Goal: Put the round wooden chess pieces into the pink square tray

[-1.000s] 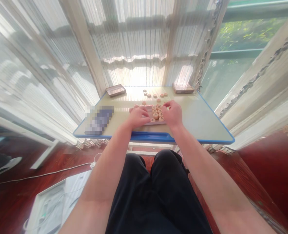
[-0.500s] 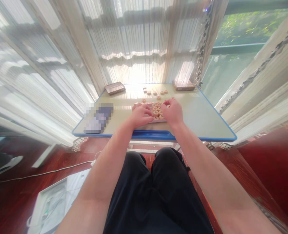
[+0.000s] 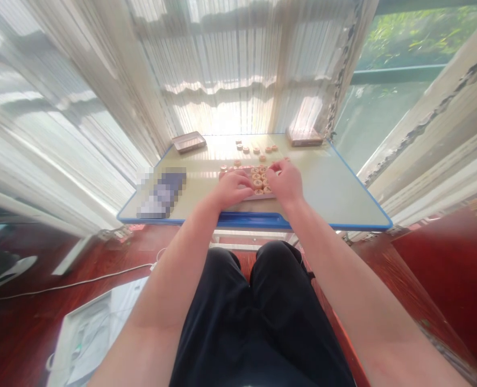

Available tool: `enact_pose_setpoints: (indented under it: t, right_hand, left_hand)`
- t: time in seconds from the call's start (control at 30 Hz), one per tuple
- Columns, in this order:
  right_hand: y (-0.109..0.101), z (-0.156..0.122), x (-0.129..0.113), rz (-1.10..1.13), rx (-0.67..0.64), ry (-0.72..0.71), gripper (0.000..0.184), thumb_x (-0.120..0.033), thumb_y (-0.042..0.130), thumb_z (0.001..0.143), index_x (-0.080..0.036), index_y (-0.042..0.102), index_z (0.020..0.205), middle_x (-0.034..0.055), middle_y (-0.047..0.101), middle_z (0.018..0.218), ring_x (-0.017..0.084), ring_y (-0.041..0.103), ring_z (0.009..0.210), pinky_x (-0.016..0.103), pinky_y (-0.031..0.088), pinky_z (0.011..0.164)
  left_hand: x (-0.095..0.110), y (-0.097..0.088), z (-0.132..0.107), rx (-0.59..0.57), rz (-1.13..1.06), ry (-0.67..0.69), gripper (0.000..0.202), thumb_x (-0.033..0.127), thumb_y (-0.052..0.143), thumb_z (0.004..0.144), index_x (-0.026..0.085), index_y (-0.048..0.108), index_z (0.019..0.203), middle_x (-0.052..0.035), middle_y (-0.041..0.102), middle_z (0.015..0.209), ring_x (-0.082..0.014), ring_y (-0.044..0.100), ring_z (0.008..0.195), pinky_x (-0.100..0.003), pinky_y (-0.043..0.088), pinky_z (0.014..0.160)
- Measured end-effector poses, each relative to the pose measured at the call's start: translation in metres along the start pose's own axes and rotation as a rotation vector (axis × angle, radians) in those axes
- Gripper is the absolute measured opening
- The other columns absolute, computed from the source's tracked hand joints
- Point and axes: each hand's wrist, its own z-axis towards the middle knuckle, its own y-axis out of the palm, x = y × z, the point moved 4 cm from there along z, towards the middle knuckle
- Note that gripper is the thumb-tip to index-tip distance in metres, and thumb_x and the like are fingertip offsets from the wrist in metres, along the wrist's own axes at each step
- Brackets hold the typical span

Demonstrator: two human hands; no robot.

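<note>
Round wooden game discs (image 3: 258, 182) lie packed in a shallow pinkish tray (image 3: 258, 195) near the front of a blue-edged table (image 3: 335, 188). My left hand (image 3: 230, 188) rests on the tray's left part, fingers curled over the discs. Over the tray's right part, my right hand (image 3: 285, 180) pinches its fingertips at a disc on the far side. What, if anything, either hand holds is hidden. Several loose discs (image 3: 254, 150) lie farther back on the table.
A metal tin lid (image 3: 189, 142) sits at the table's back left and a brown box (image 3: 304, 136) at the back right. A blurred dark flat object (image 3: 163, 192) lies at the left. Sheer curtains hang behind. A white appliance (image 3: 89, 333) and cable lie on the red floor.
The view has tilted slightly, shifting the table up in frame. Both hands stay on the tray, with the fingers shifting only a little among the discs.
</note>
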Motion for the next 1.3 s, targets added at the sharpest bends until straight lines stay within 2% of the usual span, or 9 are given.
enact_pose_setpoints:
  t: [0.23, 0.83, 0.97, 1.17, 1.3]
  right_hand:
    - [-0.0017, -0.0003, -0.0012, -0.003, -0.011, 0.018, 0.013, -0.028, 0.050, 0.073, -0.019, 0.060, 0.073, 0.0053, 0.066, 0.077, 0.021, 0.058, 0.076, 0.036, 0.045, 0.076]
    - [-0.0008, -0.0013, -0.0026, 0.002, -0.051, 0.023, 0.010, -0.024, 0.050, 0.072, -0.019, 0.058, 0.072, 0.0041, 0.066, 0.077, 0.019, 0.057, 0.072, 0.035, 0.044, 0.075]
    - [-0.0020, -0.0011, -0.0022, -0.006, -0.044, 0.036, 0.011, -0.025, 0.050, 0.072, -0.019, 0.059, 0.073, 0.0043, 0.065, 0.075, 0.020, 0.057, 0.072, 0.035, 0.044, 0.074]
    - [-0.0006, -0.0019, -0.0008, 0.002, -0.070, 0.050, 0.013, -0.028, 0.050, 0.072, -0.019, 0.059, 0.074, 0.0043, 0.067, 0.080, 0.020, 0.058, 0.073, 0.034, 0.044, 0.074]
    - [-0.0005, -0.0023, -0.0014, -0.012, -0.074, 0.042, 0.013, -0.028, 0.049, 0.072, -0.019, 0.059, 0.073, 0.0046, 0.066, 0.079, 0.020, 0.058, 0.075, 0.034, 0.044, 0.074]
  left_hand:
    - [0.0016, -0.0003, -0.0005, 0.010, -0.013, 0.003, 0.021, 0.027, 0.055, 0.071, 0.020, 0.074, 0.078, -0.0022, 0.064, 0.090, -0.0188, 0.057, 0.090, -0.031, 0.041, 0.091]
    - [0.0054, -0.0020, -0.0012, 0.011, -0.066, 0.034, 0.020, 0.026, 0.056, 0.071, 0.018, 0.074, 0.074, -0.0028, 0.066, 0.083, -0.0181, 0.059, 0.086, -0.029, 0.044, 0.085]
    - [0.0040, -0.0031, -0.0010, 0.049, -0.058, 0.018, 0.019, 0.026, 0.056, 0.071, 0.018, 0.073, 0.074, -0.0022, 0.067, 0.082, -0.0179, 0.059, 0.084, -0.030, 0.043, 0.087]
    - [0.0008, -0.0036, -0.0013, 0.151, 0.055, -0.016, 0.020, 0.032, 0.058, 0.072, 0.022, 0.072, 0.084, -0.0016, 0.068, 0.095, -0.0217, 0.056, 0.102, -0.036, 0.034, 0.099]
    - [-0.0014, 0.0015, 0.0018, 0.208, 0.129, -0.046, 0.020, 0.037, 0.058, 0.076, 0.023, 0.071, 0.080, -0.0022, 0.069, 0.094, -0.0217, 0.057, 0.102, -0.039, 0.032, 0.099]
